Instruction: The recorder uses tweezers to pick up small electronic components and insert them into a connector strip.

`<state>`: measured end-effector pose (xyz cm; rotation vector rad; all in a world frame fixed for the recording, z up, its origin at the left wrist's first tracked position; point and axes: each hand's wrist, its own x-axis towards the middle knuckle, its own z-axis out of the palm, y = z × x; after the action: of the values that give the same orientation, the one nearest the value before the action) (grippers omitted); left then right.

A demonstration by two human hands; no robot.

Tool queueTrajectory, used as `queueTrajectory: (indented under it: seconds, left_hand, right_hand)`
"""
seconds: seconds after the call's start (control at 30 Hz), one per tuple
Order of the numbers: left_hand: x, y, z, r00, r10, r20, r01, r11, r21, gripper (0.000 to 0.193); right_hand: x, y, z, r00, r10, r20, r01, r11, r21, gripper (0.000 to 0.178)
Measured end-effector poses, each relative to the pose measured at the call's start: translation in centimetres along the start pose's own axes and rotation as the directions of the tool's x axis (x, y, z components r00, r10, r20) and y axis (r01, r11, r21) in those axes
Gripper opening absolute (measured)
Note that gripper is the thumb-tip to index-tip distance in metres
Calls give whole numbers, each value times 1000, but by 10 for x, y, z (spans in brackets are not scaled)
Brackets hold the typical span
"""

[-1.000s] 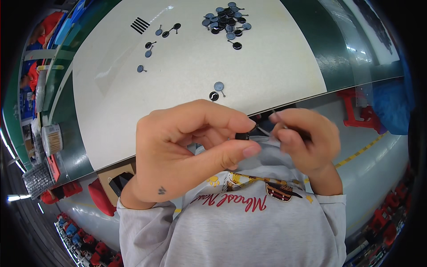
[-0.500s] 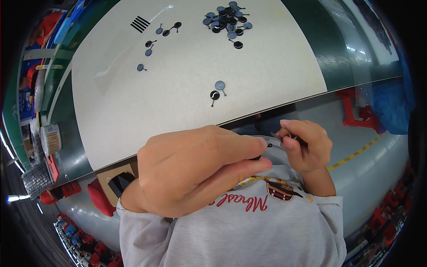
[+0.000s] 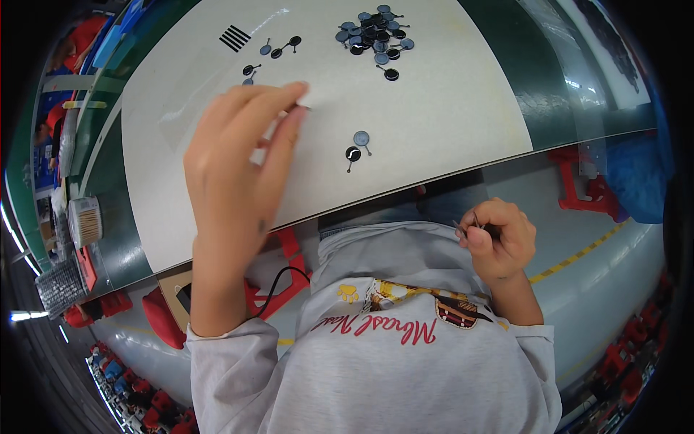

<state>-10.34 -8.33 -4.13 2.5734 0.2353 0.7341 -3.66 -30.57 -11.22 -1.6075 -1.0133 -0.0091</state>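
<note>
My left hand point(image 3: 235, 148) reaches over the white tabletop, thumb and forefinger pinched together. A small dark tip shows at these fingertips; what it belongs to is hidden and blurred. Low in front of my body, my right hand point(image 3: 500, 237) is closed around a thin pointed metal tool point(image 3: 458, 228), mostly hidden by the fingers. To the right of my left hand lie a grey round piece with a short stem point(image 3: 361, 137) and a black one point(image 3: 353, 154). Beyond it are more such stemmed discs point(image 3: 276, 53) and a row of short black strips point(image 3: 235, 38).
A heap of grey and black stemmed discs point(image 3: 376, 35) lies at the table's far middle. The white sheet point(image 3: 448, 108) covers part of a green table point(image 3: 553, 108). At left stands a tub of cotton swabs point(image 3: 85, 222). Red stools point(image 3: 582, 184) stand beside the table.
My left hand has swung from in front of my body, near the right hand, forward and left over the table. My right hand stays low, still closed on the metal tool.
</note>
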Motion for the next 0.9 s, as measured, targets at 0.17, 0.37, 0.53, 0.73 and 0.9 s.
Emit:
queueTrajectory:
  seconds: [0.17,0.37,0.53,0.73,0.9]
  left_hand:
    - [-2,-16,1,997,-75,27,67,971,231,13]
    - [-2,-17,1,1000,3,-14,3,909,417,14]
    - [-12,0,-4,979,182,90,-199,951,237,23]
    - [-26,4,-4,930,217,298,-230,973,11,28]
    - [-29,-1,-5,925,235,298,-246,969,0,30]
  right_hand:
    - [1,2,2,999,36,36,-36,999,-16,21]
    - [4,0,6,997,63,42,-62,998,-16,20]
    - [5,2,6,996,64,57,-64,998,-3,20]
    - [3,4,6,994,85,74,-85,996,4,19]
    - [3,4,9,989,130,71,-133,990,40,15]
